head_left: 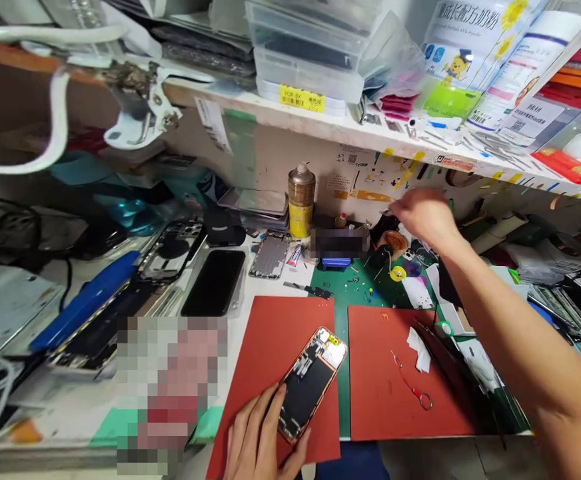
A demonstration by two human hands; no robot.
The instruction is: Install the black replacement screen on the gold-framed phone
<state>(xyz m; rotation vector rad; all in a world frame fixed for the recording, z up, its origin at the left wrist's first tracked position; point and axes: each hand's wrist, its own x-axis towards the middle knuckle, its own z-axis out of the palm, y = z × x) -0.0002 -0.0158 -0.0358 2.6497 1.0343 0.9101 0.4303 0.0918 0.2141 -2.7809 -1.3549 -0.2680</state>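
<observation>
An opened phone (306, 393), its battery and inner parts showing, lies tilted on the left red mat (265, 340). My left hand (263, 433) holds the phone's lower end, fingers along its left edge and thumb at the lower right. My right hand (423, 213) is raised at the back right, below the shelf edge, with its fingers closed; what they hold, if anything, is too small to make out. Beneath and left of it are a roll of brown tape (392, 245) and dark containers. The right red mat (375, 387) carries a red-handled ring tool (418, 393) and white tissue (419, 350).
A shelf (280, 110) with plastic boxes (310, 53) and a milk powder can (455, 60) crosses above the bench. A spray can (300, 200), a black phone (214, 283) and a phone frame (269, 255) stand or lie behind the mats. A white lamp clamp (143, 113) hangs upper left.
</observation>
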